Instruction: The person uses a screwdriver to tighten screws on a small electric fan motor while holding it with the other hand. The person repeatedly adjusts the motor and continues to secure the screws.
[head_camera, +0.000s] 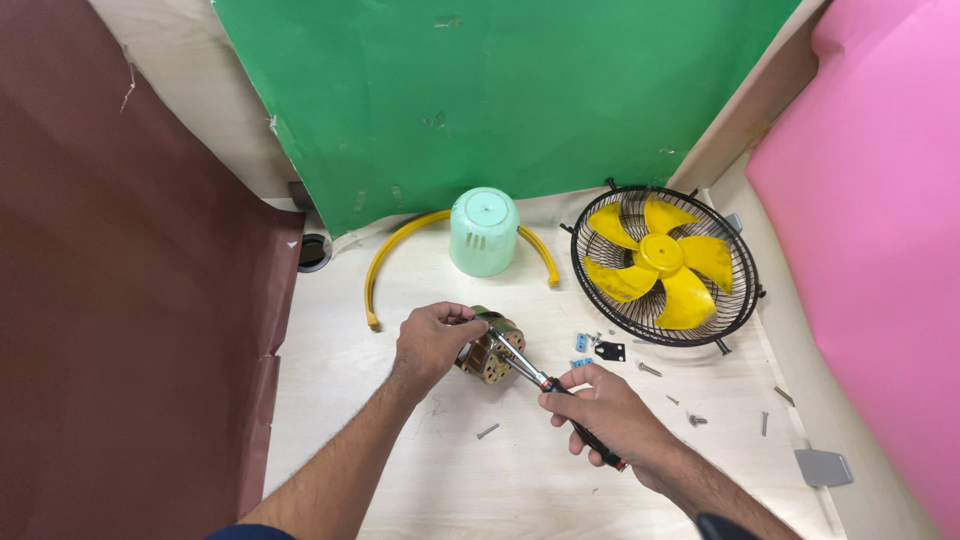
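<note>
My left hand grips a small fan motor with a brass-coloured body, holding it down on the pale wooden table. My right hand is closed around the black-and-red handle of a screwdriver. Its metal shaft slants up and left, with the tip at the top of the motor beside my left fingers.
A yellow fan blade lies inside a black wire guard at the right. A mint-green plastic housing and a curved yellow ring piece sit behind the motor. Loose screws, small brackets and a grey plate lie scattered at the right.
</note>
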